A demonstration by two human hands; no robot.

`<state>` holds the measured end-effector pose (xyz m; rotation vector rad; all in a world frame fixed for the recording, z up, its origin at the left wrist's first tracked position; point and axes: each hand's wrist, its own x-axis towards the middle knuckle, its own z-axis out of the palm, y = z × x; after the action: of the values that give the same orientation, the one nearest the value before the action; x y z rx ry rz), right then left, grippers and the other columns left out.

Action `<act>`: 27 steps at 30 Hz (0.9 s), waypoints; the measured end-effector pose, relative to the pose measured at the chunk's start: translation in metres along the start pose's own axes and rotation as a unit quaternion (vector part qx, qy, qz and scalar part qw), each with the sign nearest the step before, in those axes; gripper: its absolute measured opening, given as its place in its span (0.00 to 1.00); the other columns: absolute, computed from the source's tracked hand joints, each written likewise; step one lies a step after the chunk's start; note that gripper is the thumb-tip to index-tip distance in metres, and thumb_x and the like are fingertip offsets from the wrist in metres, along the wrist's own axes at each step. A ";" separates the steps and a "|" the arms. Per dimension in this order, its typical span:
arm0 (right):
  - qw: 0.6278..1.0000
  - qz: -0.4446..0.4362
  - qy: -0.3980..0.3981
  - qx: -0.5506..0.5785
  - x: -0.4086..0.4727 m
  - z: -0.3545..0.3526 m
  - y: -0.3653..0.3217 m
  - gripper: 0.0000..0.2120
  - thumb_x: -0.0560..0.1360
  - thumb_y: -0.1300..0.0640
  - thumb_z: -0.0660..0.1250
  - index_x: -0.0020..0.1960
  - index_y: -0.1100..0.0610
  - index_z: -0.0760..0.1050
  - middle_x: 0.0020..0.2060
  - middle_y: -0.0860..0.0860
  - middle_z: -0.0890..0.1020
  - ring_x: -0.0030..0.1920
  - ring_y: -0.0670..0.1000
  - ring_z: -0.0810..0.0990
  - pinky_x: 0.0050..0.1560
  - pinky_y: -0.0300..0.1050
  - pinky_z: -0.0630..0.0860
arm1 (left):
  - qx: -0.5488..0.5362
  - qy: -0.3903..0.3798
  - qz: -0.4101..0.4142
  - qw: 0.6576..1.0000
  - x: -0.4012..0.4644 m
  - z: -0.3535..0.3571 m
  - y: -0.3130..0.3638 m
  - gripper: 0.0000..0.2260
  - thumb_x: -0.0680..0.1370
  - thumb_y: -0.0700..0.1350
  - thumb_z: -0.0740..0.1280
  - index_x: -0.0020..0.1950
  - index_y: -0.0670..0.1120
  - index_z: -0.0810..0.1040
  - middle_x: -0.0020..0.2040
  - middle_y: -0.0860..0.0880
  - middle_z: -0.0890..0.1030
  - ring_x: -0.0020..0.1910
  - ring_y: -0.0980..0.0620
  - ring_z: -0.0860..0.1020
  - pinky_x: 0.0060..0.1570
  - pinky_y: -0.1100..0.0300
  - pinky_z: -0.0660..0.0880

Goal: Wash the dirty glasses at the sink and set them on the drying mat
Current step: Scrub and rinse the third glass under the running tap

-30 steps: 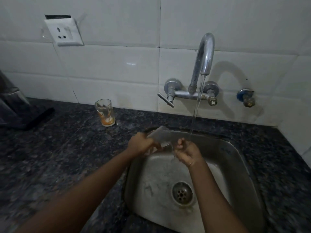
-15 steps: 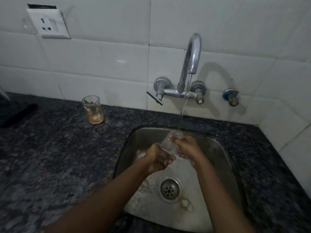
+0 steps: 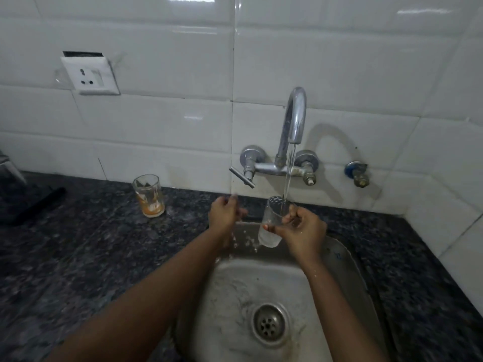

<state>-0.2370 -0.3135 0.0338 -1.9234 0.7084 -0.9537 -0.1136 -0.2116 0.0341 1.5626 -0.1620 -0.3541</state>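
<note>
No text, label, brand, number or sign can be read on anything in view
</note>
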 end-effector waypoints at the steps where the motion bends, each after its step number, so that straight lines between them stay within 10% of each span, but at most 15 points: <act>1: 1.000 -0.008 0.006 -0.005 0.001 -0.002 -0.001 0.20 0.53 0.57 0.83 0.29 0.53 0.70 0.27 0.47 0.77 0.29 0.46 0.73 0.30 0.30 0.68 | 0.029 0.004 0.024 0.999 0.006 0.001 0.012 0.18 0.79 0.52 0.61 0.57 0.37 0.74 0.46 0.41 0.81 0.42 0.46 0.79 0.44 0.53 0.75; 4: 1.000 -0.029 0.001 -0.012 0.003 -0.005 -0.005 0.20 0.53 0.57 0.83 0.30 0.54 0.70 0.27 0.46 0.76 0.28 0.44 0.72 0.31 0.30 0.68 | 0.153 0.009 0.082 0.985 0.022 0.012 0.039 0.25 0.78 0.58 0.60 0.62 0.38 0.72 0.59 0.40 0.78 0.58 0.41 0.76 0.50 0.56 0.69; 21: 1.000 -0.011 -0.019 -0.015 0.006 -0.009 -0.007 0.19 0.52 0.57 0.83 0.31 0.58 0.73 0.29 0.52 0.80 0.30 0.49 0.74 0.36 0.47 0.76 | 0.508 0.072 0.219 0.830 0.030 0.035 0.058 0.12 0.82 0.47 0.55 0.58 0.41 0.71 0.52 0.41 0.81 0.51 0.41 0.78 0.48 0.50 0.71; 24: 0.999 0.029 -0.018 0.019 0.008 -0.013 -0.014 0.19 0.52 0.59 0.83 0.30 0.54 0.72 0.28 0.50 0.79 0.31 0.48 0.76 0.39 0.47 0.78 | 0.471 0.066 0.214 0.853 0.020 0.031 0.058 0.19 0.81 0.50 0.55 0.69 0.41 0.64 0.58 0.39 0.78 0.57 0.40 0.76 0.53 0.46 0.71; 27: 0.990 0.089 -0.022 0.105 0.004 -0.018 -0.017 0.17 0.53 0.61 0.83 0.32 0.56 0.75 0.32 0.51 0.82 0.34 0.47 0.79 0.39 0.42 0.79 | 0.270 -0.019 0.117 0.955 -0.012 0.019 0.025 0.28 0.80 0.57 0.55 0.75 0.42 0.58 0.69 0.39 0.71 0.67 0.41 0.71 0.65 0.47 0.68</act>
<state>-0.2477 -0.3161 0.0564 -1.6635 0.7115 -0.8388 -0.1279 -0.2263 0.0604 2.0502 -0.5029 -0.1556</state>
